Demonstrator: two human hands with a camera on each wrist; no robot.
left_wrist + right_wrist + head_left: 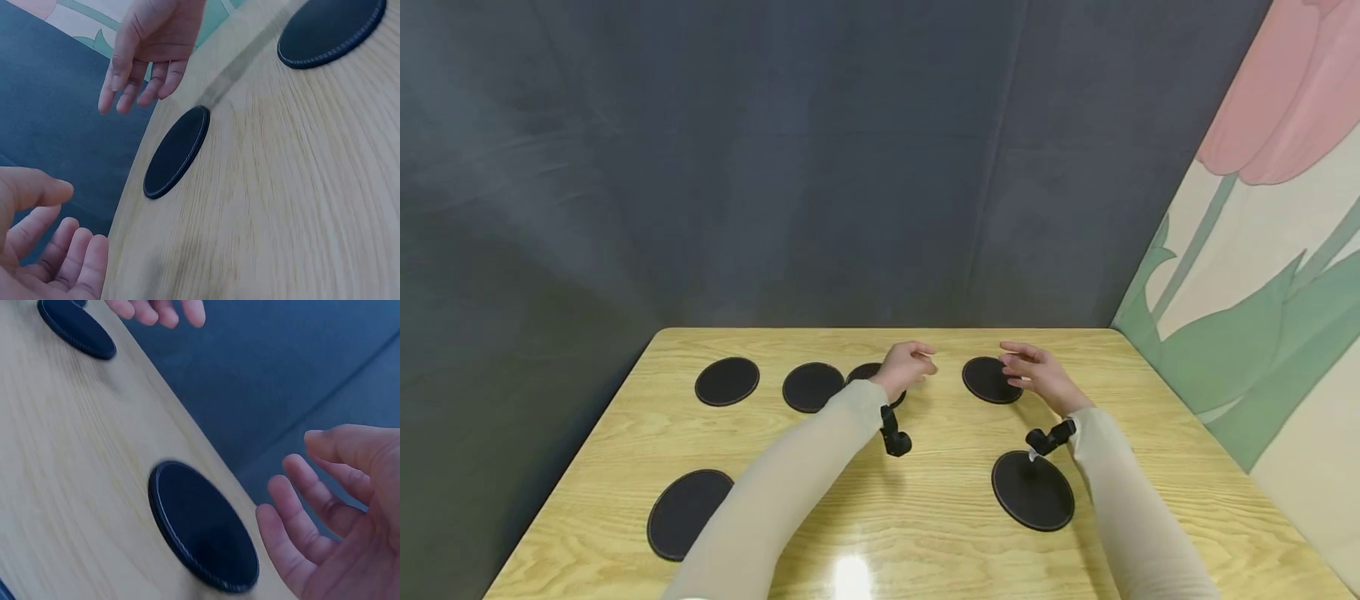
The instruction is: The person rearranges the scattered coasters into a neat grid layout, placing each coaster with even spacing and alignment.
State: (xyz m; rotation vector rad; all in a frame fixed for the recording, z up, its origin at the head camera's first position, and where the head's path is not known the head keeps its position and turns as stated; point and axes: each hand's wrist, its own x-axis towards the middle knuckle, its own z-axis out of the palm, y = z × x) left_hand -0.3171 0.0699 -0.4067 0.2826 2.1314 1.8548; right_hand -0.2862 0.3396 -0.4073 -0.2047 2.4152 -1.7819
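Note:
My left hand (908, 367) hovers over the far middle of the wooden table, partly covering a black round coaster (862, 372). Its fingers are loosely bent around nothing; in the left wrist view this hand (53, 247) has its palm and fingertips showing. To the right, my right hand (1039, 377) is raised beside another black coaster (985, 379) and overlaps its right edge. In the right wrist view, the right hand (337, 509) has relaxed, spread fingers, close to that coaster (203, 525) with its stitched rim. The two palms roughly face each other across a gap.
Further coasters lie at the far left (727, 381), left of centre (813, 387), near left (688, 514) and near right (1032, 490). A dark curtain (850, 167) stands behind the table (925, 517). A flower-patterned panel (1262, 275) borders the right side.

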